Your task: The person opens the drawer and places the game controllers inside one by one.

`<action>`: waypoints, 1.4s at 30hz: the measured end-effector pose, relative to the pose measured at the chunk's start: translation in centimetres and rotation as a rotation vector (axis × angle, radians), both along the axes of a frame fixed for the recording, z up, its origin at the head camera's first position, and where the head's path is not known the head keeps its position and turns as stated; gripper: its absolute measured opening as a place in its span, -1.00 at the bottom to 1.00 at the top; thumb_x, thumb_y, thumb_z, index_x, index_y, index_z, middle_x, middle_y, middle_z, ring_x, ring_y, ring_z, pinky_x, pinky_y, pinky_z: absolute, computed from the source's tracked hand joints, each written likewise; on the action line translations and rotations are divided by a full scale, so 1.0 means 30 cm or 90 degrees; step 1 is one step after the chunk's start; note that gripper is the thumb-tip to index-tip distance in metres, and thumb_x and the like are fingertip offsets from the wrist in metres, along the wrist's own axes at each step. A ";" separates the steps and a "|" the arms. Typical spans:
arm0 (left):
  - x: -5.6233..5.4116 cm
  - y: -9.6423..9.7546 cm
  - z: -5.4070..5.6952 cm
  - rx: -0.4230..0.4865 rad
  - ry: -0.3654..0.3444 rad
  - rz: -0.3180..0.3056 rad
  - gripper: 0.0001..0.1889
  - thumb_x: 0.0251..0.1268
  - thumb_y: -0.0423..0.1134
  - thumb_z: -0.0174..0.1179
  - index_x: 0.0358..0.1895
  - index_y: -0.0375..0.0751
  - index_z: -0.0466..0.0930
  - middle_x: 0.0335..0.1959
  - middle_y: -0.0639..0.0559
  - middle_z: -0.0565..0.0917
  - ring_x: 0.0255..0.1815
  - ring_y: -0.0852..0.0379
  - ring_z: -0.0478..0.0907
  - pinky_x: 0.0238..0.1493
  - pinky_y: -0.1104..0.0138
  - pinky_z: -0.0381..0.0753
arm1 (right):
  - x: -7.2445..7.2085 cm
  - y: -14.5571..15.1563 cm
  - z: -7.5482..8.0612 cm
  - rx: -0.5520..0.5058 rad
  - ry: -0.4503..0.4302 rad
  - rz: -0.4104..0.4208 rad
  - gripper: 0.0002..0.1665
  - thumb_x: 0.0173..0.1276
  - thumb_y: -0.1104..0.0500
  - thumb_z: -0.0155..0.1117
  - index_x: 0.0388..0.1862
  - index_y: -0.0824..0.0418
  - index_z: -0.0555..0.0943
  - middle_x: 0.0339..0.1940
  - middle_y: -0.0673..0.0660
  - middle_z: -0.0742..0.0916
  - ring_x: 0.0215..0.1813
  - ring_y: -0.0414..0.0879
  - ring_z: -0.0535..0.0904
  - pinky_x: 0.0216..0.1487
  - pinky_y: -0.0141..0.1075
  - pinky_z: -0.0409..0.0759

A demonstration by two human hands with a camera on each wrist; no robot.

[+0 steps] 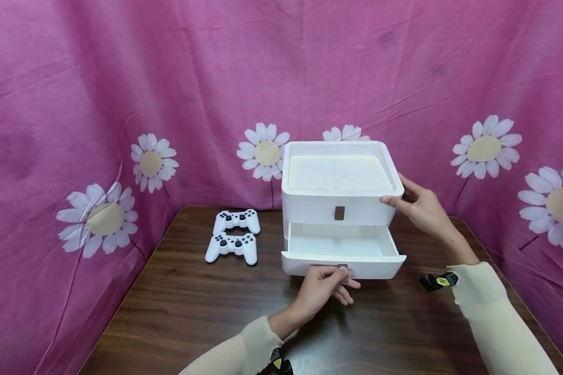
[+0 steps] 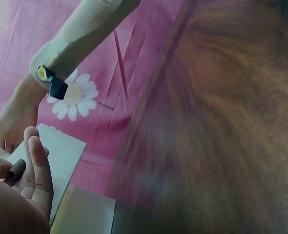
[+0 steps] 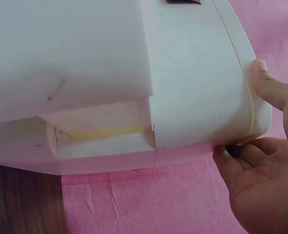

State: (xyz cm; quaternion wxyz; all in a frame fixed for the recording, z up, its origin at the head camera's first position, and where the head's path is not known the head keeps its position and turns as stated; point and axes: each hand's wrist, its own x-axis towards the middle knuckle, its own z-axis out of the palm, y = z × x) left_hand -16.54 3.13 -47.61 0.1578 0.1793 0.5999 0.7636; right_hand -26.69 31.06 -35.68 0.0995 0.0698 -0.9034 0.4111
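Observation:
A white two-drawer box (image 1: 288, 208) with a rimmed tray top stands on the wooden table. Its lower drawer (image 1: 305, 265) is pulled out, and nothing shows inside. The upper drawer, with its brown tab (image 1: 339, 213), is closed. With thumb and finger my left hand (image 1: 320, 292) pinches the lower drawer's brown pull tab (image 2: 18, 168); its other fingers stretch past it. My right hand (image 1: 424, 211) grips the box's upper right front corner, thumb on the front and fingers against the side, as the right wrist view also shows.
Two white game controllers (image 1: 236, 221) lie one in front of the other, left of the box. A pink curtain (image 1: 206, 94) with white daisies surrounds the back and sides of the brown table (image 1: 169, 307). Black straps with small devices (image 1: 433, 282) hang at both wrists.

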 end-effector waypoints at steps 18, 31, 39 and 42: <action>0.073 -0.013 -0.017 -0.001 0.010 -0.050 -0.61 0.70 -0.20 0.08 -0.01 -0.55 0.72 -0.10 -0.57 0.76 -0.54 0.28 0.73 -0.41 0.40 0.75 | 0.007 -0.005 0.004 -0.005 0.001 -0.001 0.08 0.45 -0.19 0.46 0.77 -0.02 0.11 0.57 0.42 0.50 0.43 0.36 0.56 -0.13 -0.73 0.49; 0.079 -0.026 -0.012 -0.012 -0.001 -0.026 -0.61 0.66 -0.22 0.12 -0.12 -0.60 0.70 -0.20 -0.63 0.74 -0.55 0.23 0.72 -0.43 0.42 0.73 | 0.004 -0.002 -0.005 -0.014 0.009 0.004 0.06 0.47 -0.13 0.46 0.76 0.01 0.12 0.55 0.44 0.50 0.38 0.36 0.56 -0.17 -0.78 0.47; 0.077 -0.031 -0.022 -0.031 0.013 -0.031 -0.64 0.67 -0.20 0.12 -0.03 -0.51 0.74 -0.24 -0.60 0.75 -0.55 0.26 0.71 -0.44 0.43 0.73 | 0.007 -0.006 -0.001 -0.013 0.008 0.002 0.07 0.47 -0.14 0.46 0.77 0.00 0.11 0.56 0.45 0.49 0.39 0.38 0.56 -0.18 -0.78 0.45; 0.074 -0.046 -0.033 -0.051 0.020 -0.044 -0.65 0.68 -0.19 0.11 0.04 -0.46 0.74 -0.24 -0.51 0.79 -0.54 0.28 0.73 -0.41 0.40 0.75 | 0.007 -0.007 -0.001 -0.015 0.008 0.001 0.08 0.46 -0.15 0.46 0.77 -0.01 0.11 0.57 0.45 0.49 0.39 0.37 0.56 -0.17 -0.78 0.45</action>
